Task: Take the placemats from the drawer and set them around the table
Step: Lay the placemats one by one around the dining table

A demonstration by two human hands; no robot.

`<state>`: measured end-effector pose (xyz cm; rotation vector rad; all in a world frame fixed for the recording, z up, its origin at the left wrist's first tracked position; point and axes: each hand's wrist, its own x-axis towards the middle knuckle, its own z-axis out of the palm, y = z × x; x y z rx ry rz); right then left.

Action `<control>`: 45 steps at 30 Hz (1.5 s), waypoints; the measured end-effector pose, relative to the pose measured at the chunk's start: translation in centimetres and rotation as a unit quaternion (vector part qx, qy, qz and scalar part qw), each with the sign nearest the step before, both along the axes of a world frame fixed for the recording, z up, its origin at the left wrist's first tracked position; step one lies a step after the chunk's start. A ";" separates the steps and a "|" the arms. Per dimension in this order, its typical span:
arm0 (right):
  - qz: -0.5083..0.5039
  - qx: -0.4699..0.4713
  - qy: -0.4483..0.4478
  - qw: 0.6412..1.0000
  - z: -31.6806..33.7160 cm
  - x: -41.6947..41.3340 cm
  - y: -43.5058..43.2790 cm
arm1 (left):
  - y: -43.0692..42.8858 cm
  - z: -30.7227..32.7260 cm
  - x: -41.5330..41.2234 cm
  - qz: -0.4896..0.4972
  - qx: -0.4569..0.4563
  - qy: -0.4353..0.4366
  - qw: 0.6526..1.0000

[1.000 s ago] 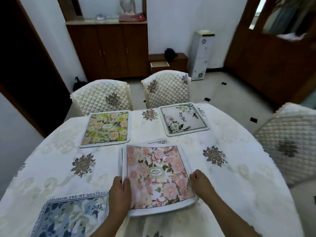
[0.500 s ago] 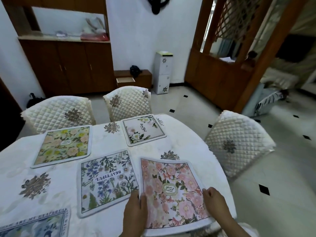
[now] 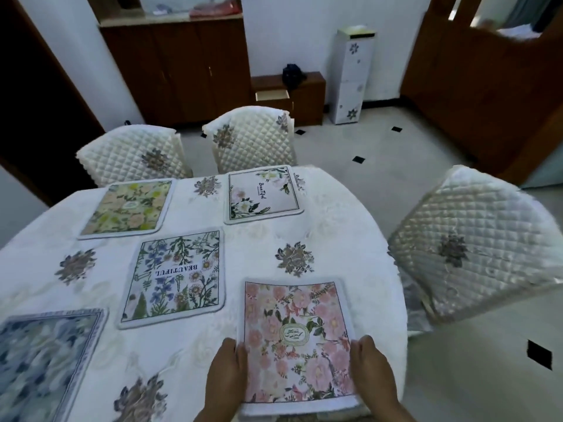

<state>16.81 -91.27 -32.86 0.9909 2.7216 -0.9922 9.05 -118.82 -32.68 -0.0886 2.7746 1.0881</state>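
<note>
White embroidered tablecloth (image 3: 335, 239) is covering the round table, with four mats lying on it: the yellow placemat (image 3: 128, 208) at 11 o'clock, the white placemat (image 3: 262, 193) at 12, the BEAUTIFUL placemat (image 3: 176, 272) near the centre and the blue-grey placemat (image 3: 39, 360) at 8. The left hand (image 3: 227, 379) and right hand (image 3: 373, 373) are each clasping a side edge of the pink placemat (image 3: 297, 336), holding it at 5 o'clock. A second ago it was sitting on top of the BEAUTIFUL placemat. Now it is travelling rightward toward the quilted chair (image 3: 466, 248) at 3 o'clock, so that seat is probably getting served next, while the central mat is waiting for its place.
</note>
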 end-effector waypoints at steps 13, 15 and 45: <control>0.138 0.029 -0.127 0.982 -3.3 0.4 -0.9 | -4.3 -2.9 2.4 0.028 -0.193 -0.069 0.978; 0.138 0.058 -0.129 0.980 -3.2 0.5 -0.9 | -4.4 -3.1 2.4 0.031 -0.217 -0.079 0.972; 0.328 0.201 -0.028 0.923 -7.3 -7.9 -2.9 | -5.7 -9.0 -8.9 -0.233 -0.175 0.090 0.952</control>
